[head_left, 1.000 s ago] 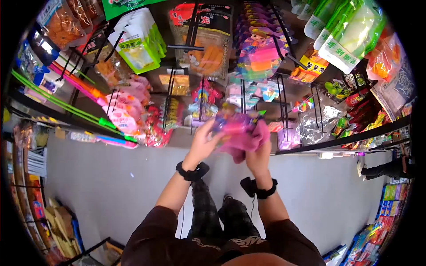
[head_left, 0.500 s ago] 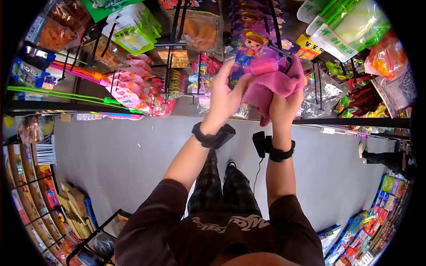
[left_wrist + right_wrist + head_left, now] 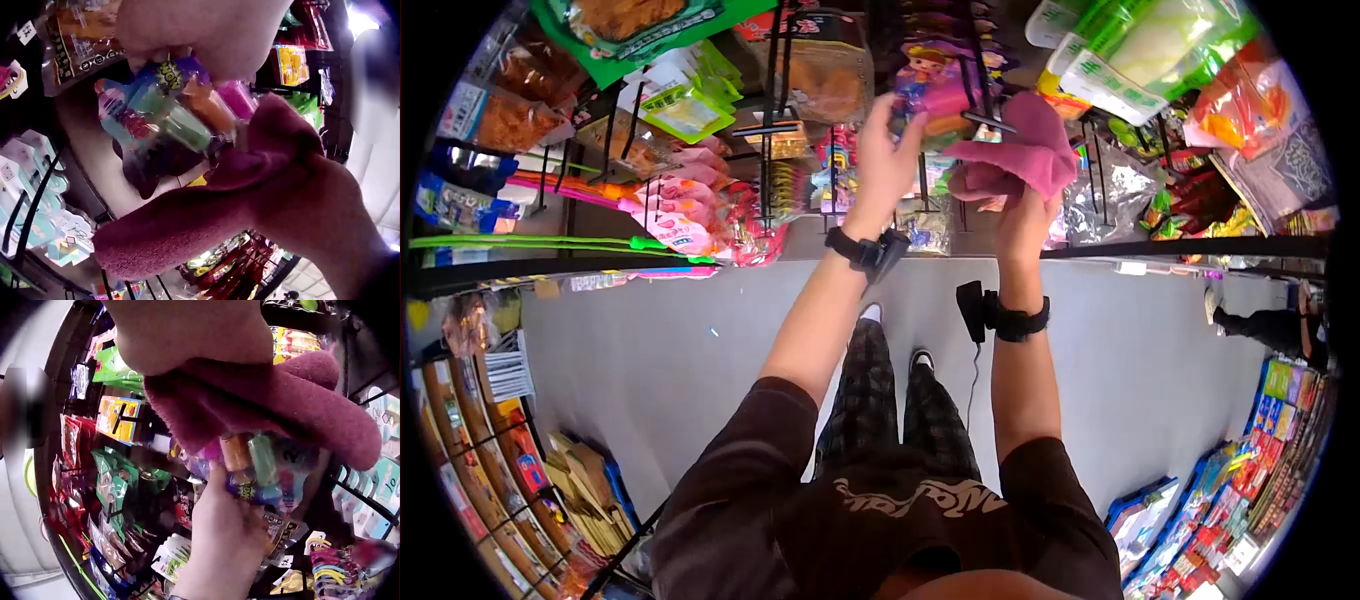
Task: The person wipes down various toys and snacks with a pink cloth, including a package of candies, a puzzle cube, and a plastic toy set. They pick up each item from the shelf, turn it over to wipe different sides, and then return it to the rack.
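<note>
My left hand (image 3: 885,165) pinches the lower left edge of a purple cartoon blister pack (image 3: 932,72), thumb in front. Through its clear front show orange, green and pink tubes (image 3: 187,128), seen close in the left wrist view. The pack is at a black display hook, with several alike packs behind it. My right hand (image 3: 1027,225) holds a bunched pink cloth (image 3: 1030,140), which hides most of its fingers. In the head view the cloth is just right of the pack; in the right wrist view the cloth (image 3: 250,394) overlaps the pack's edge.
Black hooks stick out around both hands. White-green snack bags (image 3: 1130,70) hang at upper right, clear plastic packs (image 3: 1112,195) at right. Pink bags (image 3: 680,215) hang at left. A dark shelf edge (image 3: 1160,245) runs below, above the grey floor (image 3: 1120,340).
The pack moved from near the shelf edge up to the hook row, held by the left hand. The cloth, over the pack's lower right half a second ago, has shifted off its front.
</note>
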Demonstrator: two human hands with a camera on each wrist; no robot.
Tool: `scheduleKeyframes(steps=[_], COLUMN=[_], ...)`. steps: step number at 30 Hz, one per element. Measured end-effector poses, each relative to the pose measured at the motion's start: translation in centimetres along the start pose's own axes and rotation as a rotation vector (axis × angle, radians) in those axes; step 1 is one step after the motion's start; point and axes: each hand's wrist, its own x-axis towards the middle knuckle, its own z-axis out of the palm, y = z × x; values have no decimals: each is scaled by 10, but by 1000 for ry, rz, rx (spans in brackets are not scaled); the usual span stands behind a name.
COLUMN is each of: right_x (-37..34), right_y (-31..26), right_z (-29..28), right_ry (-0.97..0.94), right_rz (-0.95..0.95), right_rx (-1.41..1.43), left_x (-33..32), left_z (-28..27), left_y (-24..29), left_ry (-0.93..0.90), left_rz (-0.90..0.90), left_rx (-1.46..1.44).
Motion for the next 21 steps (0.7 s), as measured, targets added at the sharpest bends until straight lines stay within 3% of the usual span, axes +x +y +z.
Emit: scheduleKeyframes(steps=[1, 4, 5, 6, 8, 9, 11, 12, 13, 14, 15, 16, 17, 18, 20, 21], right_x=[-3, -2, -8, -9, -11, -12, -18, -19, -21, -24, -33, -46, -63, -75, -91, -104], right_y=[1, -9, -17, -19, -20, -17, -11, -14, -21, -25, -20, -9, -1, 2, 4, -1], right_z=[-2, -2, -2, -5, -15, -20, -29, -31, -33, -39, -49, -62, -74, -86, -111, -124], right_ry=[9, -30, 58, 68, -99, -94, -108, -105, -97, -86, -83, -13, 57, 57, 3, -34], right_rz=[40, 33, 199, 193, 178, 174, -93, -96, -324, -537, -527, -398, -256, -230, -28, -14], right_rx=[88, 310, 341, 341, 697, 699, 387, 395, 18, -363, -353, -194, -35, -21, 485, 423], left_x=[0, -1, -4, -6, -6, -7, -12, -17, -30, -49, -66, -83, -102, -121, -157, -168], left_z=[-4, -3, -4, -5, -6, -3, -2, 0, 3, 4, 8, 21, 31, 43, 66, 77], left_y=[3, 4, 6, 11, -3, 0, 6, 12, 20, 31, 39, 50, 62, 76, 66, 65], left_ry=[-21, -11, -8, -3, 33, 159, 321, 418, 411, 187, -32, -262, -507, -625, -595, -603], left_rz=[-26, 50, -15, -78, 27, 78, 313, 438, 443, 422, 391, 371, 422, 371, 277, 339], left_rx=[105, -23, -53, -83, 13, 72, 326, 470, 476, 293, 113, -4, 120, 210, 123, 137])
